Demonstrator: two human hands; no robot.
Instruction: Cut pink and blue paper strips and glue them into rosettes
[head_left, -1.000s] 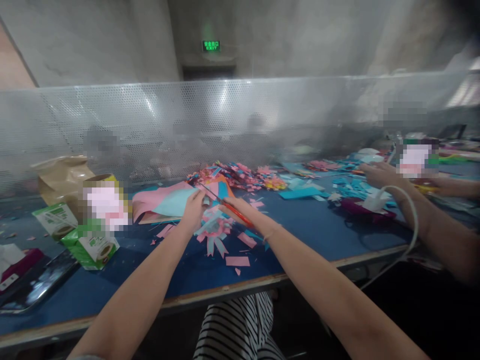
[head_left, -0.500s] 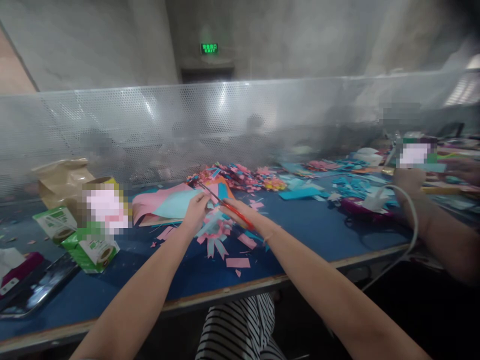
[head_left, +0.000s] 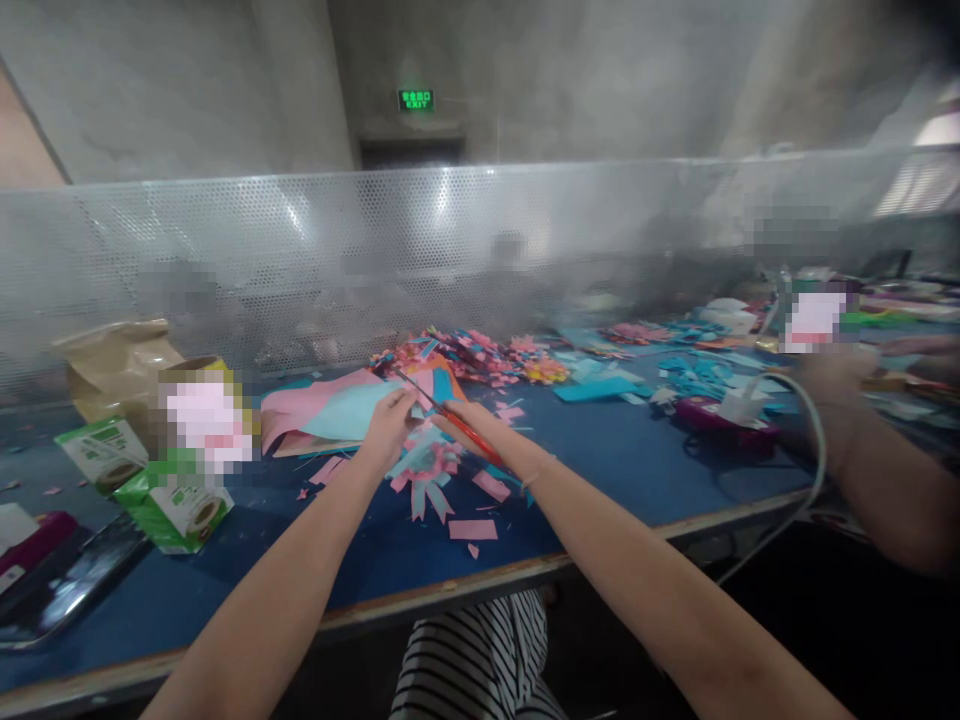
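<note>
My right hand [head_left: 476, 425] is closed around red-handled scissors [head_left: 469, 436], whose dark blades point up and to the left toward my other hand. Close to the blades, my left hand [head_left: 390, 420] pinches a small piece of paper, mostly hidden by the fingers. Just below both hands lies a pink and light-blue paper rosette [head_left: 427, 465] with notched tails. Pink and light-blue paper sheets [head_left: 337, 405] rest beyond my left hand. Pink paper offcuts [head_left: 472, 529] lie on the blue table [head_left: 600, 470] around the rosette.
A heap of colourful paper pieces [head_left: 480, 355] lies against the perforated metal screen [head_left: 300, 260]. Green-and-white boxes [head_left: 176, 505], a brown paper bag [head_left: 112, 365] and a phone [head_left: 82, 580] are at left. On the right are a purple tissue pack [head_left: 724, 425], a white cable [head_left: 814, 430] and a co-worker's arm [head_left: 877, 460].
The view has shifted slightly, so most table items appear a little further left. My hands keep nearly the same pose, with the scissors still at the left fingers. The co-worker's hands have moved slightly.
</note>
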